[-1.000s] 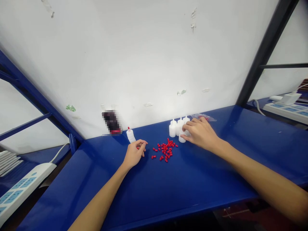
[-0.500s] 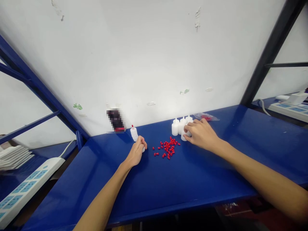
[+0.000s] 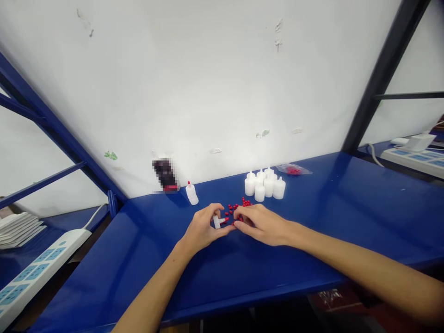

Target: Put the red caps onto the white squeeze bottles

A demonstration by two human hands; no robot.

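My left hand (image 3: 204, 226) is curled around a small white squeeze bottle (image 3: 217, 222), which lies sideways with its nozzle toward the right. Something red sits at the nozzle's tip; whether it is a cap on it or one lying behind, I cannot tell. Close by, my right hand (image 3: 262, 223) pinches a small red cap (image 3: 234, 224), mostly hidden by the fingertips. Loose red caps (image 3: 246, 202) lie scattered on the blue table just behind both hands. At the left back, a white bottle with a red tip (image 3: 192, 193) stands near the wall.
A cluster of several white bottles with bare nozzles (image 3: 259, 192) stands behind my right hand. A clear bag with red caps (image 3: 294, 170) lies against the wall. Blue and black frame posts flank the table (image 3: 263, 273); a power strip (image 3: 38, 268) lies at the left.
My right hand has left the bottle cluster and come left to the caps, meeting my left hand. My left hand has shifted right and turned its bottle sideways.
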